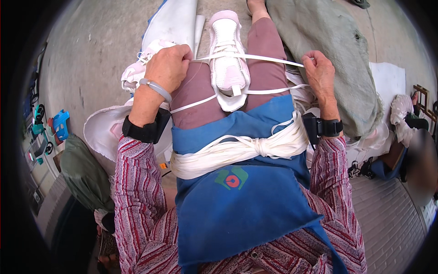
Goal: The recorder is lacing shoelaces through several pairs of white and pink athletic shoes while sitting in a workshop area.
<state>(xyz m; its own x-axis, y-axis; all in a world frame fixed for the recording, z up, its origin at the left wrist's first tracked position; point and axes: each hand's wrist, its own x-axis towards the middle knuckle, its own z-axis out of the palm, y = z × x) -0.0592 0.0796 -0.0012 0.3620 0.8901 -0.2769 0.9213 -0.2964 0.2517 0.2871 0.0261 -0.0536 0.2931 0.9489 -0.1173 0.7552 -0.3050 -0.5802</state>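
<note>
A white and pale pink sneaker [228, 59] lies on my lap, toe pointing away. A flat white lace [264, 58] runs taut across its upper between my two hands. My left hand [168, 66] is closed on one end of the lace, left of the shoe. My right hand [318, 71] pinches the other end at the right. A second length of lace [269, 91] crosses below the tongue. A thick bundle of white laces [237, 150] rests on my blue apron [242, 201].
More white shoes [137, 68] and white sheets [102, 130] lie at my left on the concrete floor. A grey-green sack [333, 50] lies at the right, a dark green bag [84, 176] at lower left. Another person [417, 150] sits at the far right.
</note>
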